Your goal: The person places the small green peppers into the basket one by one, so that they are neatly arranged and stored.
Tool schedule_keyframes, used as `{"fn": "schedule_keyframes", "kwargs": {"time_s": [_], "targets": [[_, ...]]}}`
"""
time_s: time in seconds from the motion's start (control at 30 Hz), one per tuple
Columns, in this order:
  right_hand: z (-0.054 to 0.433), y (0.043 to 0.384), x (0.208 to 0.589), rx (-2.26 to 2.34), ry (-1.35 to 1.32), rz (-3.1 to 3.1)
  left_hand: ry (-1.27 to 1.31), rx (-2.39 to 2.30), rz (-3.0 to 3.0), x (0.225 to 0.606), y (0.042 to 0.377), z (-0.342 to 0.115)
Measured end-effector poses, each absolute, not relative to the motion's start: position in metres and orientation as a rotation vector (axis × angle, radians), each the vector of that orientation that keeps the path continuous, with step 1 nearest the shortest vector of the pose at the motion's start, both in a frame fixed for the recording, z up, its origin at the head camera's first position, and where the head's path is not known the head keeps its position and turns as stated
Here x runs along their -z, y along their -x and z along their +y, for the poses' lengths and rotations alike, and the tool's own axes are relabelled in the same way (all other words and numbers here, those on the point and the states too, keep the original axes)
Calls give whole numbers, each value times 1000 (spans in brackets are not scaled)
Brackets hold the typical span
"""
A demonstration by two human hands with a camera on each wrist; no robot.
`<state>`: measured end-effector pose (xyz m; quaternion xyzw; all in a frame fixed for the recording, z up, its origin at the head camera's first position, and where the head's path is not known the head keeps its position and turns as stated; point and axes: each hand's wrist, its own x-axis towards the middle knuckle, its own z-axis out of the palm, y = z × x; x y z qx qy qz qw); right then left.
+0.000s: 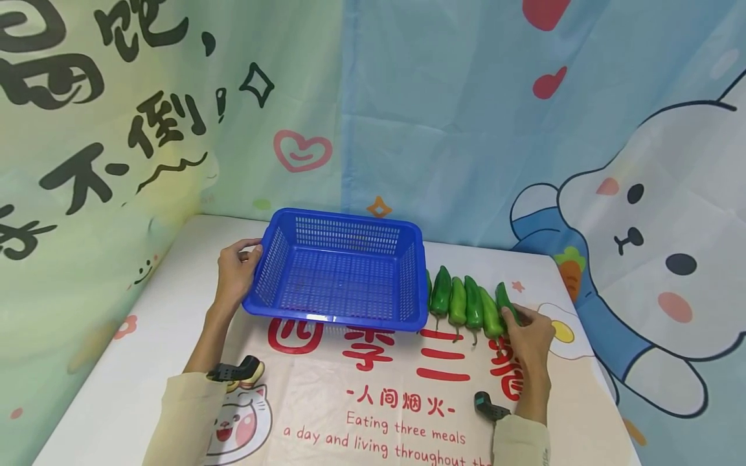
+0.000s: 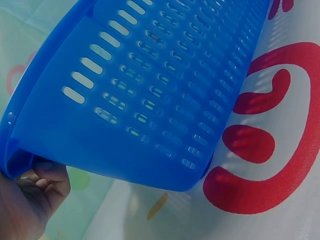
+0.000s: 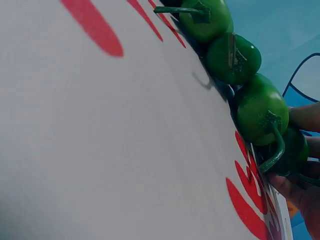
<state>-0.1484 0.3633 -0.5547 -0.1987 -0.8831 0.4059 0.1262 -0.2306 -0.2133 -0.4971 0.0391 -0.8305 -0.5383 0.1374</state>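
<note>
A blue plastic basket [image 1: 340, 285], with slotted walls and nothing inside, stands at the middle of the table. My left hand [image 1: 236, 275] grips its left rim, and the left wrist view shows the thumb and fingers [image 2: 52, 182] curled at the edge of the basket wall [image 2: 100, 145]. Right of the basket lies a row of green peppers [image 1: 458, 301], side by side, stems toward me; the leftmost is partly hidden by the basket. At the row's right end my right hand [image 1: 531, 333] holds a green pepper [image 1: 504, 299] between thumb and fingers, close beside its neighbour [image 3: 262, 110].
A printed cloth [image 1: 373, 382] with red lettering covers the white table [image 1: 125, 362]. Behind hangs a patterned curtain [image 1: 437, 129], near the basket's back rim. Dark wrist cameras [image 1: 236, 370] sit on both forearms.
</note>
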Motion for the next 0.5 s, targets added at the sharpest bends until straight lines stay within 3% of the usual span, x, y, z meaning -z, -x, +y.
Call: {"fn": "schedule_keyframes", "kwargs": {"time_s": [0.5], "targets": [[367, 146, 553, -1275, 682, -2443, -115, 1526, -2422, 498, 231, -214]]}}
